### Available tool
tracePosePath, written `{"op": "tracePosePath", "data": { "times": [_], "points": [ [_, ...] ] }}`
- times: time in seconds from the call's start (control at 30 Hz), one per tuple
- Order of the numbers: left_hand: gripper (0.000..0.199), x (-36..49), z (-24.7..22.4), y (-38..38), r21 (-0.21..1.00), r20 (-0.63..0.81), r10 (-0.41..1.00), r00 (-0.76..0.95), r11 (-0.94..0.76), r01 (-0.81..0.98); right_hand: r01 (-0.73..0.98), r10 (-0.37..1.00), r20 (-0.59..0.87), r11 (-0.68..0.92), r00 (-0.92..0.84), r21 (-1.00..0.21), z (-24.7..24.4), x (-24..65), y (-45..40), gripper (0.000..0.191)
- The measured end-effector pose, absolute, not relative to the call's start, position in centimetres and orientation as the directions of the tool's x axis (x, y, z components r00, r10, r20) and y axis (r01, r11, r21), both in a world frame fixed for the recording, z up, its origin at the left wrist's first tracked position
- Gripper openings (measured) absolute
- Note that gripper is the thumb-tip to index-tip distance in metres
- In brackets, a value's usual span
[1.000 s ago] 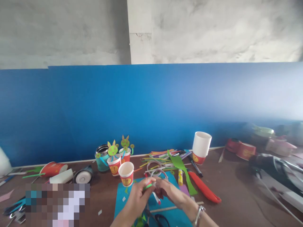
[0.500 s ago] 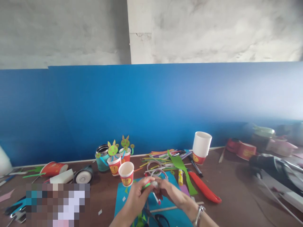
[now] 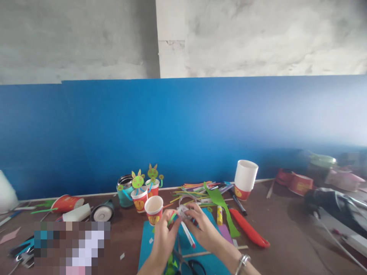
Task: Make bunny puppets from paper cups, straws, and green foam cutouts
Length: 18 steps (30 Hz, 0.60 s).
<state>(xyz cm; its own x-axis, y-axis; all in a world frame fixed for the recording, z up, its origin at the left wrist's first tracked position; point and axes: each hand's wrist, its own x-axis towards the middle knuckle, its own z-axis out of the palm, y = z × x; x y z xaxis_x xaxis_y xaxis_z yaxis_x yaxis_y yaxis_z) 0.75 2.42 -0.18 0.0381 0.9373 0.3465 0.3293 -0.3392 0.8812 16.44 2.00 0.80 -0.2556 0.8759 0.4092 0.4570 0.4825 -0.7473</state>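
My left hand [image 3: 164, 231] is closed, pinching a thin green and red piece [image 3: 172, 217] that looks like bits of straw. Close beside it, my right hand [image 3: 202, 225] has its fingers round a roll of clear tape [image 3: 181, 211]. The fingertips of both hands almost meet at the tape. Below them a white pen with a red end [image 3: 188, 234] slants down over the blue sheet [image 3: 146, 244]. Scissors [image 3: 183, 261] with dark handles lie between my wrists, near green paper scraps [image 3: 170, 263].
Paper cups [image 3: 154, 210] stand to the left, two bearing green animal-face figures [image 3: 138, 179]. Behind my hands are colourful sticks [image 3: 197, 187] and a green paper strip [image 3: 220, 202]. On the right are a red knife-like tool [image 3: 249, 229], a glue stick [image 3: 219, 215] and stacked cups [image 3: 246, 179].
My hands have turned and opened slightly around the tape, so the roll and the white pen show more clearly. The view has shifted a little; cups and tools stay in place.
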Motion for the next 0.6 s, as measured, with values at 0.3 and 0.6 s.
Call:
{"op": "tracePosePath", "data": {
  "times": [0.3, 0.6],
  "points": [
    [0.03, 0.8, -0.2, 2.3, 0.889, 0.332, 0.943, 0.022, -0.32, 0.328, 0.497, 0.835, 0.487, 0.547, -0.257, -0.674, 0.6, 16.5, 1.9, 0.014],
    [0.032, 0.9, -1.5, 2.8, 0.87, 0.361, 0.928, 0.09, -0.37, 0.326, 0.536, 0.832, 0.472, 0.55, -0.29, -0.64, 1.3, 16.5, 1.3, 0.014]
  ]
}}
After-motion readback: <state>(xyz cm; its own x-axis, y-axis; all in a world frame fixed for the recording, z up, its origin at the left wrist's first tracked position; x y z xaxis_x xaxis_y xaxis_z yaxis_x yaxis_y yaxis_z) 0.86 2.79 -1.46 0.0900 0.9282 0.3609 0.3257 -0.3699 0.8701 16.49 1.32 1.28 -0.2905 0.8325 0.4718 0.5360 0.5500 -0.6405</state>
